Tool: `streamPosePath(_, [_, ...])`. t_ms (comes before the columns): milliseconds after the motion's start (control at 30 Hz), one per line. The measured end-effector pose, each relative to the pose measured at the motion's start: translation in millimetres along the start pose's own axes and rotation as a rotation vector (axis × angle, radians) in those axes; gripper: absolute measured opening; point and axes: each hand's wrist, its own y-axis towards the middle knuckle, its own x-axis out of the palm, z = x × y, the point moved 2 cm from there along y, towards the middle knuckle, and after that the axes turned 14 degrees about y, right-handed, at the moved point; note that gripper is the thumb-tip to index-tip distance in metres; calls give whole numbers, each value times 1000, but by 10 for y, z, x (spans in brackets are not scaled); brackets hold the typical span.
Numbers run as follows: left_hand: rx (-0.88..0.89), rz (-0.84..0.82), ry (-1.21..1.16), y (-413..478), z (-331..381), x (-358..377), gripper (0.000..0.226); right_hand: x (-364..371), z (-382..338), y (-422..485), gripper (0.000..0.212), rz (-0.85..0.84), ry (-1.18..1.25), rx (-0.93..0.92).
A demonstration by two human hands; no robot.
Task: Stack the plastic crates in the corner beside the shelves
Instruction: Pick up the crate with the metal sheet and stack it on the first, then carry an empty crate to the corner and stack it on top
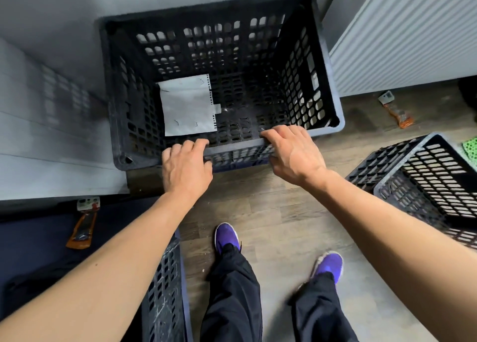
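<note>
The black plastic crate (pixel 219 83) is seated in the corner; its near rim is grasped by the left hand (pixel 187 164) and right hand (pixel 294 150). If released off-square, slippage from the crate beneath is likely.

Black perforated crate (pixel 304 65) upright, open top up, near rim under both hands, white paper sheet (pixel 187 105) flat on its floor. Second black crate (pixel 423 176) tilted, right of the right hand. Third crate (pixel 165 290) below the left forearm.
</note>
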Motion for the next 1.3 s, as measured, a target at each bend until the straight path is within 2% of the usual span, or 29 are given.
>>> streamPosePath(167, [100,61,-95,-172,467,-248,51,-226,202,-382,68,38,127,-39])
streamPosePath(267, [187,130,-113,-339,1060,-426,49,-387,469,-814,66,55,160,24])
streamPosePath(367, [309,148,-136,-547,1725,-490,50,-472,872,-1318,64,-3,174,126])
streamPosePath(567, [522,-58,-101,-1047,2923,-302,52,-518,1818,-2387,58,-116,235,368])
streamPosePath(833, [779,-330,163,-1644,4093,105,53,-280,2949,-3731,56,-161,393,629])
streamPosePath(1100, [928,-404,273,-1833,5164,350,54,-81,3613,-4575,56,-186,546,773])
streamPosePath(1300, [980,-421,304,-1745,5657,498,54,136,3815,-4719,56,-142,638,849])
